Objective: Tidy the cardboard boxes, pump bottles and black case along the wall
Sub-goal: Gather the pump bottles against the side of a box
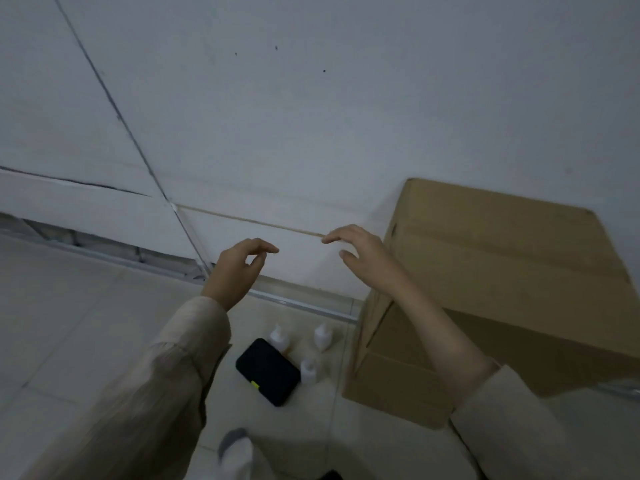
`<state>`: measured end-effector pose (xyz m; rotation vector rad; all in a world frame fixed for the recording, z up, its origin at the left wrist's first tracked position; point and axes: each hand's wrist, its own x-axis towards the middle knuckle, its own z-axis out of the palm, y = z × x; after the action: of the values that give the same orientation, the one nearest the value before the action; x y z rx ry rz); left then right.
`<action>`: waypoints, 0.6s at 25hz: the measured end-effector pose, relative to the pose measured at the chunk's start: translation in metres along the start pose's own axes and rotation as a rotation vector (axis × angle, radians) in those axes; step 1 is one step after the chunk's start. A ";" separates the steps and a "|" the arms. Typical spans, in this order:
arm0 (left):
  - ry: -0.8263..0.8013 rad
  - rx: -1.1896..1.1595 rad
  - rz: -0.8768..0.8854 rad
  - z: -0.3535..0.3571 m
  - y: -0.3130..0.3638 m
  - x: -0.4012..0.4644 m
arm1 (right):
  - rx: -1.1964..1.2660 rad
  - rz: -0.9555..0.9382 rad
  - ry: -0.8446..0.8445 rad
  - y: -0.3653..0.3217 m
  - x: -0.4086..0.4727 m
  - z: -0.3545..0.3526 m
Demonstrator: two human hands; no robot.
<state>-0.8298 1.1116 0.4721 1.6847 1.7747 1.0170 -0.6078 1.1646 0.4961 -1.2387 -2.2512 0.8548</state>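
Observation:
A tall stack of brown cardboard boxes (498, 271) stands against the white wall on the right. On the floor beside its left side lies a black case (267, 371) with a small yellow-green tag. Three white pump bottles stand around it: one (279, 337) at its far end, one (322, 336) nearer the boxes, one (308, 369) at its right edge. My left hand (239, 270) hovers in the air above them, fingers loosely curled and empty. My right hand (360, 252) is raised next to the top box's left corner, fingers spread, holding nothing.
Pale floor tiles (69, 323) stretch to the left. A white wall (311, 116) with a baseboard runs behind everything, and a dark gap shows under it at the left. My foot in a grey-and-white shoe (235, 452) is at the bottom.

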 end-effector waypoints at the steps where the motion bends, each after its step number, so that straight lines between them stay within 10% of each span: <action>1: -0.029 0.009 0.017 -0.009 -0.013 0.011 | 0.025 0.041 0.027 -0.002 0.010 0.014; 8: -0.315 0.069 -0.016 -0.007 -0.124 0.057 | 0.214 0.435 0.102 0.042 0.038 0.127; 15: -0.531 0.058 -0.093 0.160 -0.282 0.069 | 0.289 0.842 0.189 0.216 0.035 0.282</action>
<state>-0.8888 1.2189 0.1644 1.6886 1.5178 0.4222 -0.6735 1.1962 0.1470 -2.0347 -1.3527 1.2186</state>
